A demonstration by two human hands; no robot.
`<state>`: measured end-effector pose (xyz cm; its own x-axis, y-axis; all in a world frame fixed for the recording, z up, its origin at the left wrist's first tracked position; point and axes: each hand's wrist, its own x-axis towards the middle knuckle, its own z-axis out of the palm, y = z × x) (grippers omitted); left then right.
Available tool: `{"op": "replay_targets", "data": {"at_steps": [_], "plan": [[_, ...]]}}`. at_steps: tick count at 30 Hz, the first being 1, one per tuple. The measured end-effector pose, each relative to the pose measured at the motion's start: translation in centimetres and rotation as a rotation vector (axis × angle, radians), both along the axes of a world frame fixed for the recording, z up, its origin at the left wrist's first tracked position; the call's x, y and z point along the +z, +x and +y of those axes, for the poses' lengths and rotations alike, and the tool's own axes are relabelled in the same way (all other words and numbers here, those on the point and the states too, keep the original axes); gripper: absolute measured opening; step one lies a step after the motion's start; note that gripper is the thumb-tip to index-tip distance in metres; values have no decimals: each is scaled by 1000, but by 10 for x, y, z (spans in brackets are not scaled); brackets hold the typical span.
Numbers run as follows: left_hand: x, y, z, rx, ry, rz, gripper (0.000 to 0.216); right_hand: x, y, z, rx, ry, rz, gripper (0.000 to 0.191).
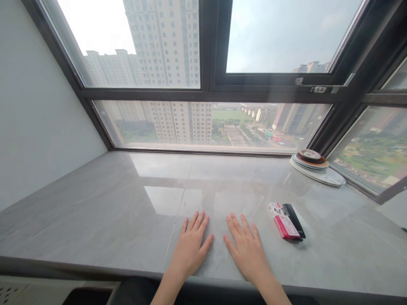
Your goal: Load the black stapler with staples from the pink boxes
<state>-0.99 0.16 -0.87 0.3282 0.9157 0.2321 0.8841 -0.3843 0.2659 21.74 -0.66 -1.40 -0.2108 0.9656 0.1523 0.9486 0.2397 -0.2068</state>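
My left hand [191,245] lies flat, palm down, on the grey tiled sill [95,220], its fingers a little apart and holding nothing. Beside it, a short gap to the right, my right hand [246,245] rests palm down too, fingers spread and nothing in them. To the right of that hand is a small red and white box [284,221], with a black stapler-like object [294,220] lying along its right side. The box hides part of the black object, so its exact kind is hard to make out. Neither hand touches them.
At the back right corner several round plates or lids [310,161] are stacked on a white marbled slab [332,176]. Dark window frames [206,95] bound the sill at the back and right. A pale wall [41,114] stands left. The sill's front edge [63,267] runs before me.
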Motion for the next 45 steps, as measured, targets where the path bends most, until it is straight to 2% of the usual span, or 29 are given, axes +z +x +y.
{"op": "replay_targets", "data": {"at_steps": [20, 23, 26, 29, 31, 33, 35, 36, 38, 41, 45], "plan": [[-1, 0, 2, 3, -10, -4, 58, -4, 2, 1, 10, 29, 100, 61], [-1, 0, 1, 1, -9, -6, 58, -4, 1, 1, 9, 18, 172, 61], [0, 0, 1, 0, -14, -6, 58, 8, 7, 5, 17, -68, 350, 58], [1, 0, 1, 0, -19, -9, 58, 35, 35, 16, 44, -169, 665, 53], [2, -1, 1, 1, -20, -13, 58, 53, 71, 27, -36, -56, 791, 53], [2, -1, 1, 3, -18, -15, 58, 63, 119, 39, -193, 108, 737, 52], [2, -1, 1, 4, -15, -16, 57, 62, 170, 48, -386, 181, 639, 57], [2, -1, 1, 5, -14, -16, 57, 58, 192, 51, -455, 144, 603, 61], [1, 0, 1, 7, -11, -19, 57, 46, 226, 53, -498, -42, 642, 64], [1, 1, 1, 10, -8, -31, 57, 30, 240, 48, -469, -272, 847, 64], [0, 2, 1, 13, -12, -49, 56, 24, 204, 41, -360, -344, 1052, 57]]}}
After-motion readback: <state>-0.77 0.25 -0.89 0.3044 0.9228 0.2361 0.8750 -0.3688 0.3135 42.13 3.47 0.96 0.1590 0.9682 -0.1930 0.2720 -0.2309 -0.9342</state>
